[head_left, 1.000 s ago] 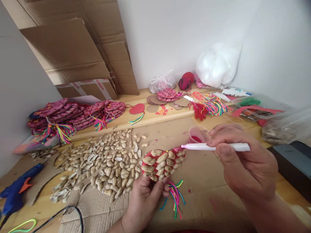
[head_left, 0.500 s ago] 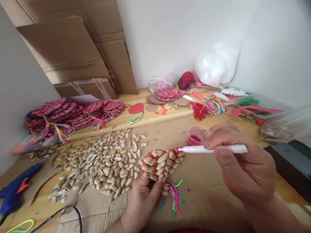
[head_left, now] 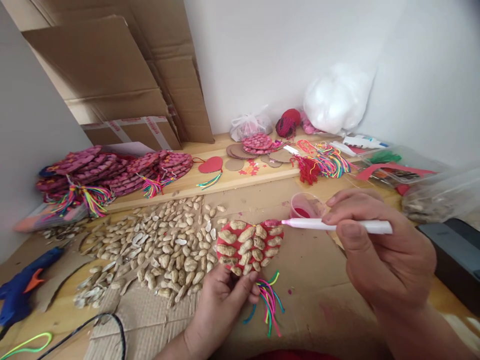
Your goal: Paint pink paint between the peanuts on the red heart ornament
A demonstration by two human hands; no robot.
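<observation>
My left hand pinches the lower tip of a red heart ornament covered with rows of peanut shells. A tassel of bright cords hangs from it by my fingers. One shell at the heart's upper right is pink; the others are natural tan. My right hand holds a white pen level, its pink tip at the right end of the pink shell; whether it touches, I cannot tell. Behind the pen stands a small clear cup with dark pink liquid, partly hidden by the pen and hand.
Loose peanuts spread over cardboard left of my hands. A blue glue gun lies far left. Pink finished ornaments are piled at the back left. Tassels, a plastic tray and a dark box are on the right.
The heart has tilted up so its shell-covered face shows more fully. The upper right shell now shows pink across its top. The pen has shifted slightly right and up.
</observation>
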